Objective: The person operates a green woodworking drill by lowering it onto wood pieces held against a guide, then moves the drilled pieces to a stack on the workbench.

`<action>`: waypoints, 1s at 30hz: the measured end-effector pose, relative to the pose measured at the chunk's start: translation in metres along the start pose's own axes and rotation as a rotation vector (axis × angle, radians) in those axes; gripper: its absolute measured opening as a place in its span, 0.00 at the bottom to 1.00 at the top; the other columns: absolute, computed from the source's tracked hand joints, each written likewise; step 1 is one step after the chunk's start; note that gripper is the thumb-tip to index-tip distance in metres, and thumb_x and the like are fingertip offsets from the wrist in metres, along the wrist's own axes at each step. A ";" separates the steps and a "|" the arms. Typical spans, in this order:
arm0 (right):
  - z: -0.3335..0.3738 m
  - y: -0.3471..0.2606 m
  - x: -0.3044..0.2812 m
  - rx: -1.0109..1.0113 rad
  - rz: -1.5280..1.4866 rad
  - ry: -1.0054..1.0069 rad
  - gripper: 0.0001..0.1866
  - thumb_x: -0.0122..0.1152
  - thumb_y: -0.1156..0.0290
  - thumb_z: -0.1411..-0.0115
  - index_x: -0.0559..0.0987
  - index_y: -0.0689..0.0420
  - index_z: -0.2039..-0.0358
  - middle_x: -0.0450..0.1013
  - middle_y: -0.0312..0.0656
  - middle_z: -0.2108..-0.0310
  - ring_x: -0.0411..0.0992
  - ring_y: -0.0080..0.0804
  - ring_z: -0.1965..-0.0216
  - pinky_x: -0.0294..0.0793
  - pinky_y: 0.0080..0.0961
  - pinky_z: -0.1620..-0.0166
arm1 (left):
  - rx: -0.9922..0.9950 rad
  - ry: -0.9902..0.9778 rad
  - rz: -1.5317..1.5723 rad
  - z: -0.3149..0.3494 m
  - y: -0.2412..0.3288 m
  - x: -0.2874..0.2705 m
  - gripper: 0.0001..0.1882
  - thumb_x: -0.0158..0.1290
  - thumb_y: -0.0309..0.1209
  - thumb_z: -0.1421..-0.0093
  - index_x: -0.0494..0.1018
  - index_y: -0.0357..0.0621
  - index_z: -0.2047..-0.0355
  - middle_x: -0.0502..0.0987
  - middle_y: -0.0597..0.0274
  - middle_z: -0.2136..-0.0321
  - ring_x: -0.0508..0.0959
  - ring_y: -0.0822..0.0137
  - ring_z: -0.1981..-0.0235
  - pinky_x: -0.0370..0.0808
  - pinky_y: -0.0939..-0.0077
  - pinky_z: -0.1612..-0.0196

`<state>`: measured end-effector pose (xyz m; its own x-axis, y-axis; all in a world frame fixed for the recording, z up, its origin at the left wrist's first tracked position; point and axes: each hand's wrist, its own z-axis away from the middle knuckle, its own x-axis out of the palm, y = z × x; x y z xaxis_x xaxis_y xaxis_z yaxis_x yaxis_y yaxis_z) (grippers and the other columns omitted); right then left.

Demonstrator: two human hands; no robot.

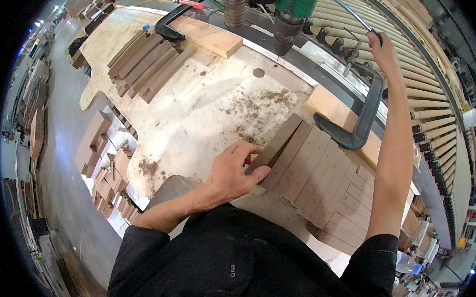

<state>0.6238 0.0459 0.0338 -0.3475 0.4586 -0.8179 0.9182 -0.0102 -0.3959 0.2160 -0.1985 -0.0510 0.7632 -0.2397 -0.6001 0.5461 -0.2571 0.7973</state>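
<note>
My left hand has its thumb and fingers closed on the near end of a brown wooden strip. That strip lies slightly askew on the worktable, a narrow dark gap parting it from a row of similar strips on its right. Raised to the far right, my right hand is wrapped round the dark end of a metal lever. At the far edge stands a green machine head, with a dark chuck-like part below it. What the chuck holds is hard to make out.
Two black C-clamps hold pale wooden boards along the table's far side. More strips are piled at the left. Brown sawdust litters the table. A roller conveyor runs behind; wooden blocks lie lower left.
</note>
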 end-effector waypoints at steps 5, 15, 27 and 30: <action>-0.004 -0.010 0.010 -0.042 -0.042 0.040 0.30 0.48 0.44 0.39 0.72 0.61 0.53 0.74 0.59 0.61 0.71 0.58 0.55 0.68 0.41 0.53 | 0.082 0.006 0.088 0.009 -0.007 0.002 0.15 0.59 0.34 0.46 0.72 0.39 0.61 0.74 0.52 0.65 0.76 0.57 0.65 0.74 0.67 0.63; 0.012 -0.002 0.000 -0.012 -0.037 0.008 0.27 0.46 0.48 0.35 0.71 0.64 0.57 0.73 0.56 0.66 0.72 0.54 0.63 0.68 0.39 0.60 | 0.099 0.589 -0.481 -0.112 -0.131 -0.154 0.17 0.61 0.35 0.51 0.77 0.44 0.60 0.75 0.46 0.64 0.76 0.48 0.62 0.73 0.60 0.58; 0.011 -0.005 0.003 0.063 -0.040 -0.058 0.31 0.46 0.51 0.34 0.65 0.67 0.44 0.73 0.51 0.68 0.70 0.46 0.69 0.69 0.32 0.63 | -0.369 0.476 -0.874 -0.162 -0.203 -0.287 0.12 0.54 0.31 0.49 0.80 0.51 0.63 0.79 0.47 0.66 0.78 0.49 0.61 0.75 0.58 0.58; 0.004 0.034 0.017 -0.030 0.116 0.082 0.32 0.45 0.50 0.34 0.64 0.68 0.42 0.74 0.51 0.65 0.72 0.45 0.65 0.70 0.32 0.59 | -0.325 0.409 -0.870 -0.166 -0.195 -0.291 0.12 0.53 0.30 0.50 0.80 0.51 0.64 0.79 0.47 0.68 0.78 0.49 0.62 0.75 0.57 0.60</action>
<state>0.6487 0.0494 0.0048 -0.2233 0.5271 -0.8200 0.9570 -0.0415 -0.2872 -0.0555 0.0773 -0.0212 0.0825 0.2642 -0.9609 0.9897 0.0918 0.1102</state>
